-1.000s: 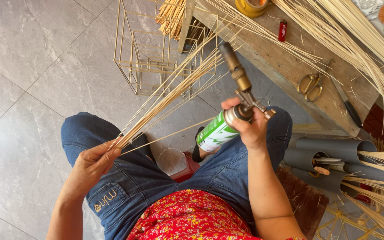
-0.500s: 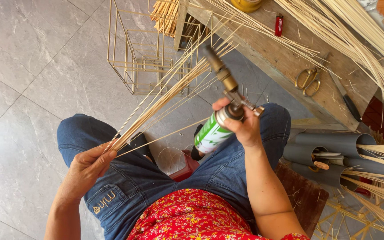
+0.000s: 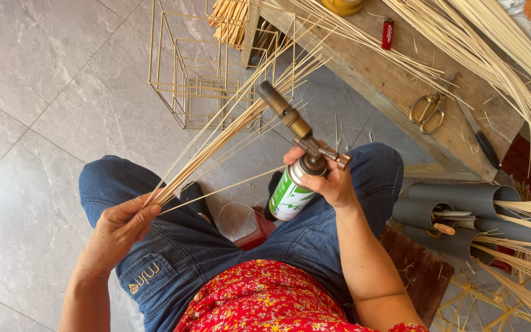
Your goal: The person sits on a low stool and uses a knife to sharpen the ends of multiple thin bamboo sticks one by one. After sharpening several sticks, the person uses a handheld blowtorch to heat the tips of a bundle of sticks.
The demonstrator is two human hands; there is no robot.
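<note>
Torch [image 3: 290, 126] flame too faint to tell

Grey marble-veined floor tiles [image 3: 50, 92], wooden workbench [image 3: 401, 80] upper right, even daylight

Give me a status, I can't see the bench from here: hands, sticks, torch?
Left hand pinching fanned bundle of thin sticks. Right hand gripping gas torch, nozzle at the sticks. Wire frame on floor beyond.
</note>
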